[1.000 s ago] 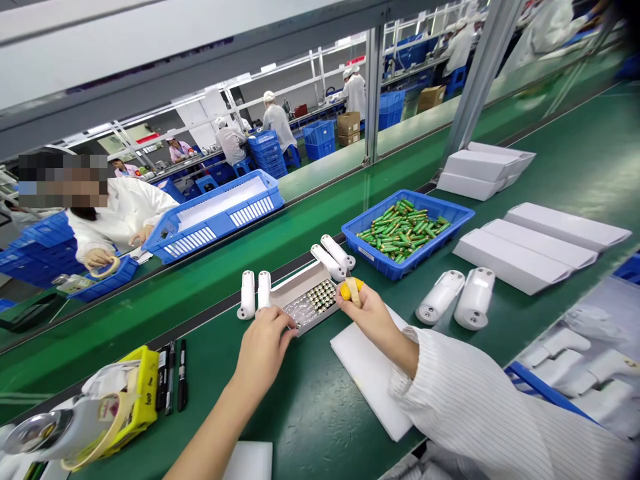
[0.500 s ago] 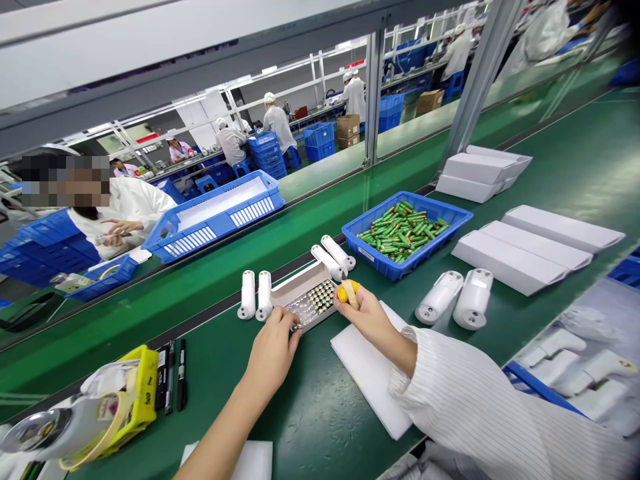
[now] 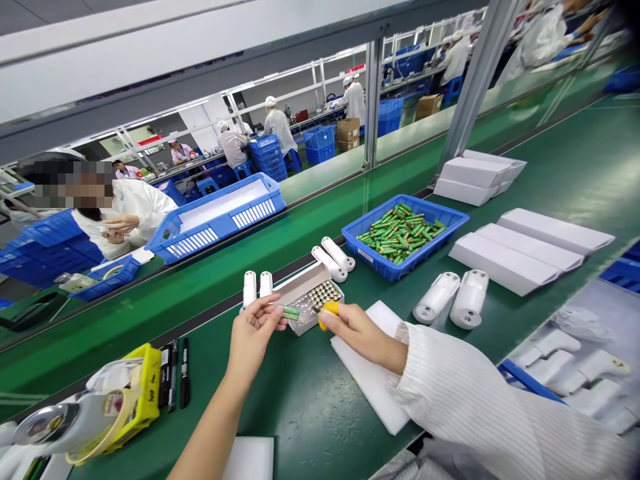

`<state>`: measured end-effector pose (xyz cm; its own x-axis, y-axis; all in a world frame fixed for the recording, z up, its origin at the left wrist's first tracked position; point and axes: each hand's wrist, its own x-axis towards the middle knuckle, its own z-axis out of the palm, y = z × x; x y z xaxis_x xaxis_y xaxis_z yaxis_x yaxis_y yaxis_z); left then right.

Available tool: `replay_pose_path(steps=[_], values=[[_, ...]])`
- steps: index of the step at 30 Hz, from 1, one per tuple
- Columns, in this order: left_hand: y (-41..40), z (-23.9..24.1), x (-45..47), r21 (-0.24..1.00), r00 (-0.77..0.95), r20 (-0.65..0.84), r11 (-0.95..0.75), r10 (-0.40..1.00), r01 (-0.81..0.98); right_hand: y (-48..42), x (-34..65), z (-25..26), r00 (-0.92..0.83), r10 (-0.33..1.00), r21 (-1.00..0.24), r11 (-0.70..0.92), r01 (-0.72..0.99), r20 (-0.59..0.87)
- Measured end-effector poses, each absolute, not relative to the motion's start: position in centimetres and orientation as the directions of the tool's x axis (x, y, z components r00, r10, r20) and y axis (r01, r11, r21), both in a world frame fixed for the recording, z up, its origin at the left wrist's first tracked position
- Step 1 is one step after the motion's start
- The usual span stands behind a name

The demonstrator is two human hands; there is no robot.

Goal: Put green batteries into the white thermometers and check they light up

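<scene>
My left hand (image 3: 253, 337) is raised over the green belt, fingers pinched on a pair of green batteries (image 3: 289, 312) wrapped together. My right hand (image 3: 350, 327), in a white striped sleeve, is closed round a small yellow tool (image 3: 327, 309) whose tip points at the batteries. Just behind both hands lies an open white carton (image 3: 305, 282) packed with upright batteries. Two white cylindrical devices (image 3: 256, 285) stand left of the carton and two more (image 3: 334, 257) lie at its far right corner. A white foam sheet (image 3: 373, 380) lies under my right forearm.
A blue bin of loose green batteries (image 3: 405, 230) sits at right centre. Two larger white devices (image 3: 453, 300) and stacked white boxes (image 3: 525, 247) lie further right. A tape dispenser (image 3: 107, 407) and pens (image 3: 173, 373) are at the left. A person in white works across the belt (image 3: 117, 220).
My left hand has lifted from the carton with a pair of green batteries pinched in its fingers. My right hand has moved left and down, bringing the yellow tool toward the batteries.
</scene>
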<state>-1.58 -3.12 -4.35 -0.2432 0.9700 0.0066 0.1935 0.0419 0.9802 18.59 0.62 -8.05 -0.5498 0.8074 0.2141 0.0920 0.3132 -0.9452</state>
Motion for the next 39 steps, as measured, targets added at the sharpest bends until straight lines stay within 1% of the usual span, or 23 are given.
replay_pose_path(steps=[2, 5, 7, 9, 11, 13, 18, 21, 26, 31, 36, 39], values=[[-3.5, -3.8, -1.2, 0.999, -0.268, -0.003, 0.017, 0.963, 0.051, -0.3, 18.3, -7.0, -0.621, 0.76, -0.94, 0.326, 0.105, 0.194], [-4.0, -3.3, -0.5, 0.995, -0.251, -0.035, 0.011, 0.967, -0.094, -1.5, 17.9, -6.0, -0.656, 0.742, -0.945, 0.296, 0.137, 0.137], [-4.4, -3.0, -0.1, 0.987, -0.21, -0.05, 0.016, 0.976, -0.158, -1.8, 17.7, -5.6, -0.666, 0.735, -0.952, 0.277, 0.13, 0.124], [-4.6, -2.8, 0.2, 0.983, -0.163, -0.053, 0.023, 0.985, -0.18, -1.9, 17.7, -5.4, -0.664, 0.736, -0.964, 0.253, 0.084, 0.135], [-4.8, -2.6, 0.4, 0.984, -0.123, -0.052, 0.03, 0.991, -0.177, -2.0, 17.7, -5.2, -0.648, 0.747, -0.974, 0.224, 0.035, 0.149], [-4.9, -2.4, 0.5, 0.984, -0.104, -0.047, 0.028, 0.993, -0.176, -2.0, 17.8, -5.0, -0.637, 0.757, -0.978, 0.205, 0.021, 0.145], [-4.9, -2.4, 0.5, 0.98, -0.102, -0.023, 0.003, 0.995, -0.198, -2.2, 18.0, -5.0, -0.662, 0.745, -0.978, 0.189, 0.092, 0.082], [-5.1, -2.3, 0.4, 0.983, -0.094, -0.013, -0.005, 0.995, -0.184, -2.3, 18.2, -4.9, -0.648, 0.758, -0.979, 0.18, 0.094, 0.077], [-5.3, -1.7, 0.4, 0.994, -0.092, 0.055, -0.063, 0.994, -0.087, -2.4, 18.4, -4.9, -0.623, 0.778, -0.982, 0.167, 0.084, 0.079], [-5.4, -1.1, 0.4, 0.992, -0.084, 0.122, -0.12, 0.989, 0.03, -2.2, 18.6, -4.8, -0.591, 0.802, -0.993, 0.116, 0.013, 0.085], [-5.3, -0.5, 0.4, 0.994, -0.031, 0.095, -0.093, 0.995, 0.057, -2.0, 19.2, -4.0, -0.599, 0.798, -0.996, 0.094, 0.002, 0.074], [-5.2, -0.3, 0.6, 0.998, -0.001, 0.061, -0.061, 0.998, 0.013, -2.0, 19.4, -3.6, -0.624, 0.775, -0.994, 0.066, -0.083, 0.103]])
